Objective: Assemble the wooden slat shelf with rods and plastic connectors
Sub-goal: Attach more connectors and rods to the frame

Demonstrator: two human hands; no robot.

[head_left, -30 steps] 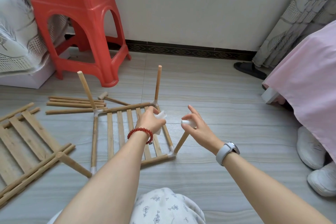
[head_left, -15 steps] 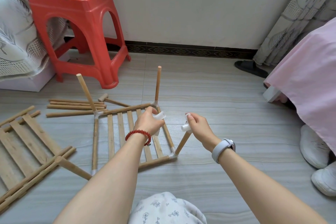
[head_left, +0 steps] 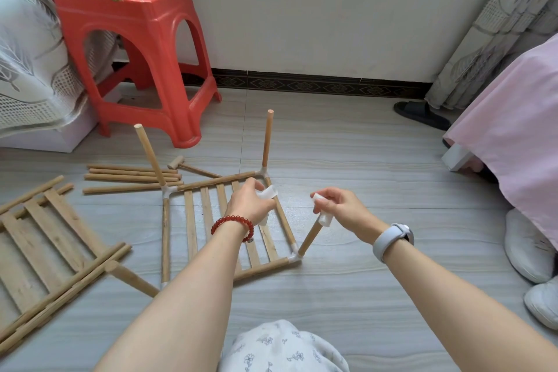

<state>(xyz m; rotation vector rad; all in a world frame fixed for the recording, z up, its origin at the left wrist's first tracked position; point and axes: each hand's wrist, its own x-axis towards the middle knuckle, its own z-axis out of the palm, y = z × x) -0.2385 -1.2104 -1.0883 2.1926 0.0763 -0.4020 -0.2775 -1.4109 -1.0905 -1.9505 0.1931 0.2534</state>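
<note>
Slat shelf panel (head_left: 211, 214) lies flat on floor (head_left: 362, 296), rods upright at corners. Right hand (head_left: 341, 210) fingers pinch white connector (head_left: 323, 217) atop near-right rod (head_left: 309, 237). Left hand (head_left: 249, 205) curls around spare connector (head_left: 267, 193) above panel.

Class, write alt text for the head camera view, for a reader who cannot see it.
A person's right hand fits a white plastic connector onto an upright rod of a wooden slat shelf frame lying on the floor; the left hand holds another connector. Spare rods lie near a red stool.
</note>
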